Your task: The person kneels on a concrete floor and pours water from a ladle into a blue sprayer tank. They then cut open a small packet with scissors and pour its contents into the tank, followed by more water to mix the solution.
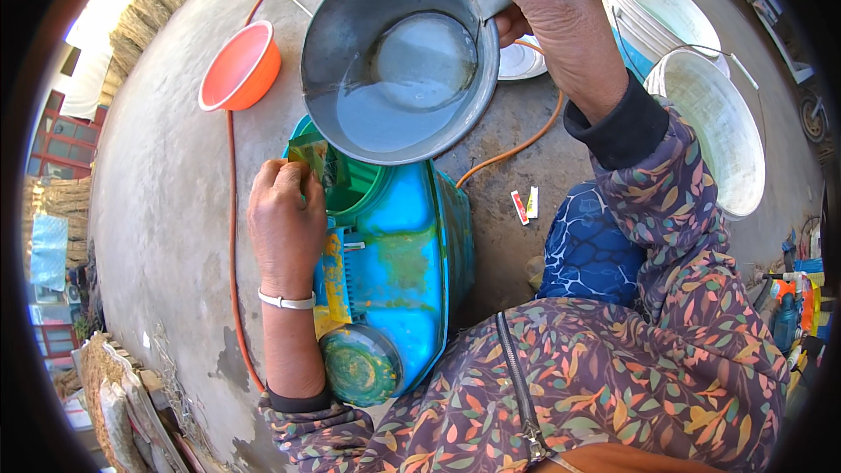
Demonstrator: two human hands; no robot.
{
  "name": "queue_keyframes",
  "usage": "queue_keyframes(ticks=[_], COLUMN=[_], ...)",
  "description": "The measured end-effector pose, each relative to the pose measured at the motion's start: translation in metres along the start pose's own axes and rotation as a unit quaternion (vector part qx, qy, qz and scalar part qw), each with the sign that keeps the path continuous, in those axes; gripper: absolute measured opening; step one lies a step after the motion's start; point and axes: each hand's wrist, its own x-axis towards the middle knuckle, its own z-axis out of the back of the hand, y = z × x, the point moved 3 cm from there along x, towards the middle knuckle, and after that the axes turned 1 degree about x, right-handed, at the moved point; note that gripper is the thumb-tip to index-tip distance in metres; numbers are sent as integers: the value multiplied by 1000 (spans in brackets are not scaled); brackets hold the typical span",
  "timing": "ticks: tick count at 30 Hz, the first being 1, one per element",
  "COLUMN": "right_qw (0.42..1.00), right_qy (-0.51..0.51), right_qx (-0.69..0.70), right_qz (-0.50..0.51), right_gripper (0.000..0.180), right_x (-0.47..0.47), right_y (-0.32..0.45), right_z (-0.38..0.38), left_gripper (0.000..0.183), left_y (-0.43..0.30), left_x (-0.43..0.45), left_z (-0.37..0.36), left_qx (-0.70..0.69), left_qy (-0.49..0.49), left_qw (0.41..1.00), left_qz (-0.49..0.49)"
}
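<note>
My right hand (558, 33) grips the handle of a large grey water dipper (328, 59), which is tilted and has some water pooled in it. Beneath the dipper's lip is the round mouth of a blue plastic backpack sprayer tank (401, 256), fitted with a green strainer basket (361, 190). At the left side of that mouth, my left hand (289, 210) pinches a small green foil packet (309, 150). The dipper hides part of the mouth, and I cannot tell whether the packet holds anything.
An orange basin (246, 72) stands on the concrete floor, with an orange hose (232, 236) running beside it. White buckets (716, 138) stand at the right. Two small packets (520, 207) lie near my knee. A white lid-like disc (519, 64) is partly behind my right hand.
</note>
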Motion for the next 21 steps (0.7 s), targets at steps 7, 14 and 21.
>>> queue_keyframes(ticks=[7,14,21], right_qw=[1000,1000,1000], right_qy=[5,6,-1], right_qx=[-1,5,-19], right_qz=[-20,-8,6], right_gripper=[33,31,28], right_x=[0,7,10], right_y=[3,1,29], right_z=[-1,-4,-23], left_gripper=[10,14,10], left_y=[2,0,-15], left_x=[-1,0,5], left_z=[-3,10,21], left_qx=[-272,-182,-25], left_qy=[91,45,45], left_qw=[955,982,998], left_qz=[82,23,-32])
